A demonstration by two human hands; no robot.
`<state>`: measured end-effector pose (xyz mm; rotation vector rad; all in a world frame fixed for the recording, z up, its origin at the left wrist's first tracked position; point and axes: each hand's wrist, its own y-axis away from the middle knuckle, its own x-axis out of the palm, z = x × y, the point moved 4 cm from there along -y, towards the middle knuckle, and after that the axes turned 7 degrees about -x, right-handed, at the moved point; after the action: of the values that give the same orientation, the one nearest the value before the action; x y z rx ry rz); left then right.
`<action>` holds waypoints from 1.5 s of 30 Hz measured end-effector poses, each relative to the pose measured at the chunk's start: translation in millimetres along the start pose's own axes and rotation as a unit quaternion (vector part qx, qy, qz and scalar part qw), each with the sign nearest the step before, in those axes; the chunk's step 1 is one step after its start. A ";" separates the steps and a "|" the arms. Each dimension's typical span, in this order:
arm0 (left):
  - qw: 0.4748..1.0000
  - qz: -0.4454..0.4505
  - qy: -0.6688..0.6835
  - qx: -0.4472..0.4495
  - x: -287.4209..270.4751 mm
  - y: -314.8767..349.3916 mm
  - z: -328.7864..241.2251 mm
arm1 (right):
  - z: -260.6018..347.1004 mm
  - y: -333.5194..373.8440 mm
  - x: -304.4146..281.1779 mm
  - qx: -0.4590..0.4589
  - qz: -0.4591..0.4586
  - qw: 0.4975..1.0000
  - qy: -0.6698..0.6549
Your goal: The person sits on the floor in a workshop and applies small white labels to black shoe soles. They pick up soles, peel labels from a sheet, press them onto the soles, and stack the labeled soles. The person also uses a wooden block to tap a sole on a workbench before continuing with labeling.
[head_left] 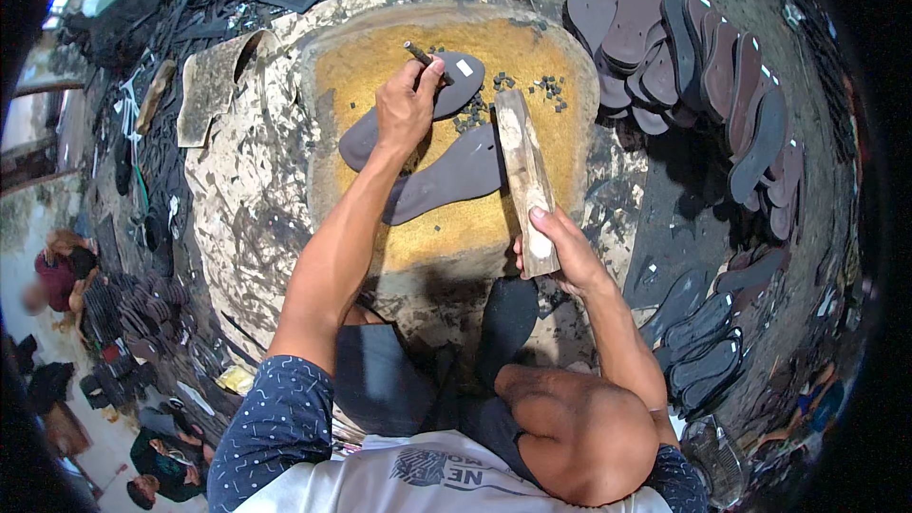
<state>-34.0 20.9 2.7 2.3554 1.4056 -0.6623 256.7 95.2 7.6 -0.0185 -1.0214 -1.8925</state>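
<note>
Bright light on the worn yellow surface (380,38) at centre; dark shadow below; curved, distorted edges fade black.

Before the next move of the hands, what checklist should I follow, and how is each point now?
1. Left hand holding the dark rod: ok.
2. Right hand gripping the wooden bar: ok.
3. Upper sole lying on the yellow pad: ok.
4. Rod's lower end touching that sole: cannot tell.
5. Pad free of loose bits: not ok; small dark pieces are scattered there.
</note>
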 end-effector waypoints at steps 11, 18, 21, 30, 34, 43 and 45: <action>0.963 -0.097 -0.061 0.243 6.3 6.8 11.2 | 190.9 65.0 73.3 -0.377 0.002 0.918 0.124; 0.949 -0.093 -0.118 0.278 17.8 12.6 22.6 | 82.3 -60.4 23.9 -0.222 0.002 0.844 0.489; 0.967 -0.055 -0.088 0.234 3.6 20.0 14.6 | 105.4 -56.5 42.7 -0.187 0.102 0.935 0.283; 0.937 -0.165 0.304 -0.044 -55.9 -1.9 30.5 | 62.7 -69.3 22.1 -0.070 0.035 0.986 0.148; 0.925 -0.163 0.327 -0.102 -98.0 31.1 68.6 | 56.6 -50.8 35.9 -0.100 0.032 0.991 0.082; 0.972 -0.117 0.167 -0.120 -89.8 45.9 68.8 | 38.0 -61.7 41.7 -0.095 0.063 0.976 0.185; 0.975 -0.115 0.147 -0.121 -94.5 48.8 72.2 | 36.7 -61.4 42.7 -0.105 0.063 0.974 0.188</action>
<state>-45.8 -106.9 -5.5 2.1806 1.7929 -0.1812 173.5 100.2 9.8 0.1441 -0.5483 -1.7914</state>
